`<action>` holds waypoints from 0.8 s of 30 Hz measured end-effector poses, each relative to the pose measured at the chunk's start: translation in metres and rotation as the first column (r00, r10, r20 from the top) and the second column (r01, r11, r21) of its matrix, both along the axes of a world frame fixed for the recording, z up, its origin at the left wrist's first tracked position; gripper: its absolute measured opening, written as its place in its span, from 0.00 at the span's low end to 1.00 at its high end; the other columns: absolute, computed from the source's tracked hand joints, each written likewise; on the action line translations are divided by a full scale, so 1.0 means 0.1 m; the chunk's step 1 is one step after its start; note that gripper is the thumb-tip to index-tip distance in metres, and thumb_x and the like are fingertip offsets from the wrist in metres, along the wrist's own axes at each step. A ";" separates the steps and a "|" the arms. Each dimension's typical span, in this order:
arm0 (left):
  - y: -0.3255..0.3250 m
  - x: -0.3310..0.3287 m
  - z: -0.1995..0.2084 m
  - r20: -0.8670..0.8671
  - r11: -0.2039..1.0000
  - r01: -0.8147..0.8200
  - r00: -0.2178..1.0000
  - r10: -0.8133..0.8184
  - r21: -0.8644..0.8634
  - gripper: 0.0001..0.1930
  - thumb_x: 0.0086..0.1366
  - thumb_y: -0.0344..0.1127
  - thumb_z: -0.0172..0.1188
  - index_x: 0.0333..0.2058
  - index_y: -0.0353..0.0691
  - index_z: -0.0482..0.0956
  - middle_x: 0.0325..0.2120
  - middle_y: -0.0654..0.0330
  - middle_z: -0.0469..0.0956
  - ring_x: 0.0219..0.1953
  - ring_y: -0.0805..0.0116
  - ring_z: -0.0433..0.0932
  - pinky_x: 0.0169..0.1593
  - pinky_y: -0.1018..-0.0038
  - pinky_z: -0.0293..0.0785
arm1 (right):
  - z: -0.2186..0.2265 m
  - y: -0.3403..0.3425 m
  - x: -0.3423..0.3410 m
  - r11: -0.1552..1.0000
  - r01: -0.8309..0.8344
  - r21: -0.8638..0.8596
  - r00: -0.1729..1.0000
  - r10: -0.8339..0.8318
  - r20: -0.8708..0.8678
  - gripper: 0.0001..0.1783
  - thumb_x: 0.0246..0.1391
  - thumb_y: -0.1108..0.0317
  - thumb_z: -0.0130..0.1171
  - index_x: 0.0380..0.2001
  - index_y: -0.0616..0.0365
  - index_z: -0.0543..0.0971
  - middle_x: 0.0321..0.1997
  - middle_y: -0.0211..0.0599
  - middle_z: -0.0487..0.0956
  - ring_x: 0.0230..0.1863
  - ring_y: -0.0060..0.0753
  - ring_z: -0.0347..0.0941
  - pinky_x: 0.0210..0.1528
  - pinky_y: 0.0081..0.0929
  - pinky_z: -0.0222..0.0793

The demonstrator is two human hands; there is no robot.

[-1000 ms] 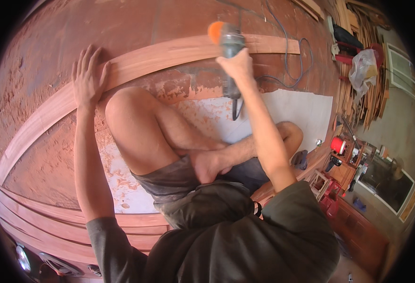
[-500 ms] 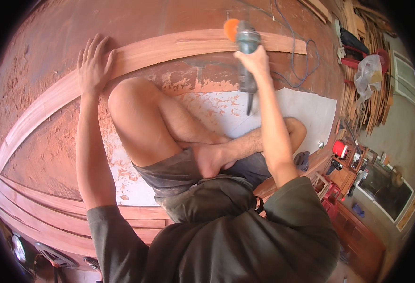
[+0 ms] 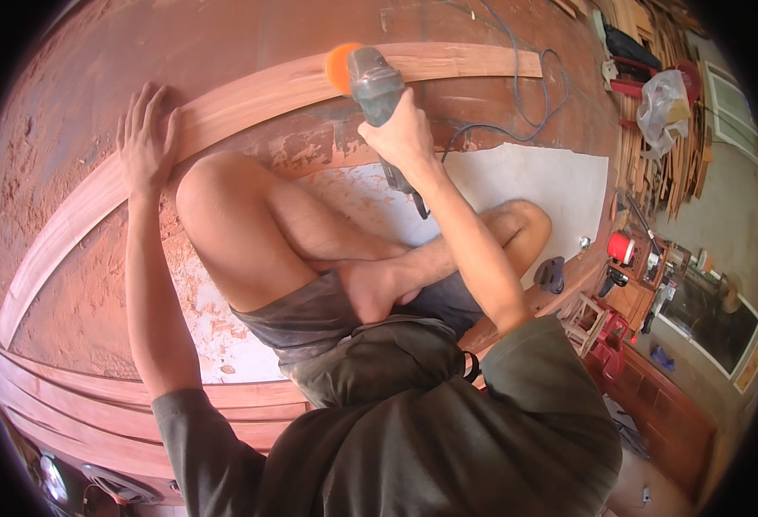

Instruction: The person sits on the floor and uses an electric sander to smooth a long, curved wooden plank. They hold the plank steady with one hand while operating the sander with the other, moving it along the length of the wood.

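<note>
Your sander [image 3: 370, 82] has slid left along the curved plank [image 3: 250, 99].
Right hand [image 3: 405, 138] clenches its body; left hand [image 3: 146, 138] lies flat, fingers spread, on the plank.

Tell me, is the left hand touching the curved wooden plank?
Touching. The head view shows the left hand lying flat with its palm and fingers on the plank, no gap visible, while the right hand grips the sander.
</note>
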State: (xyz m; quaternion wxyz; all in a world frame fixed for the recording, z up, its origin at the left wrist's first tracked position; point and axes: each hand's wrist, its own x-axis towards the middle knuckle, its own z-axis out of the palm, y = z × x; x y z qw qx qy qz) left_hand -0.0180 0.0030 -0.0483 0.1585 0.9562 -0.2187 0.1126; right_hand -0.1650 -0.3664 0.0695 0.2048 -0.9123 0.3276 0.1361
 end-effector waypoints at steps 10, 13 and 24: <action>-0.04 0.02 0.02 0.048 0.999 0.029 0.998 -0.028 -0.016 0.26 0.75 0.54 0.52 0.66 0.52 0.72 0.70 0.61 0.67 0.73 0.55 0.62 0.76 0.56 0.53 | -0.06 -1.04 -0.12 0.935 0.312 -0.170 0.949 -0.315 0.007 0.49 0.39 0.53 0.76 0.57 0.77 0.69 0.55 0.66 0.81 0.56 0.55 0.81 0.59 0.40 0.77; -0.02 0.01 0.05 0.031 1.000 0.020 0.999 -0.020 -0.012 0.26 0.75 0.55 0.52 0.66 0.52 0.72 0.71 0.61 0.67 0.74 0.56 0.61 0.76 0.56 0.52 | 0.04 -0.50 -0.03 0.965 0.247 -0.083 0.969 -0.247 0.010 0.50 0.39 0.54 0.75 0.60 0.76 0.67 0.53 0.68 0.81 0.55 0.59 0.81 0.58 0.42 0.77; 0.00 0.02 0.03 0.020 1.000 0.008 1.000 -0.008 0.006 0.28 0.75 0.57 0.52 0.67 0.53 0.72 0.71 0.61 0.66 0.74 0.56 0.60 0.76 0.54 0.52 | -0.08 -1.22 -0.13 0.951 0.271 -0.150 0.962 -0.272 0.014 0.47 0.36 0.53 0.77 0.55 0.76 0.72 0.52 0.65 0.82 0.52 0.54 0.83 0.55 0.39 0.79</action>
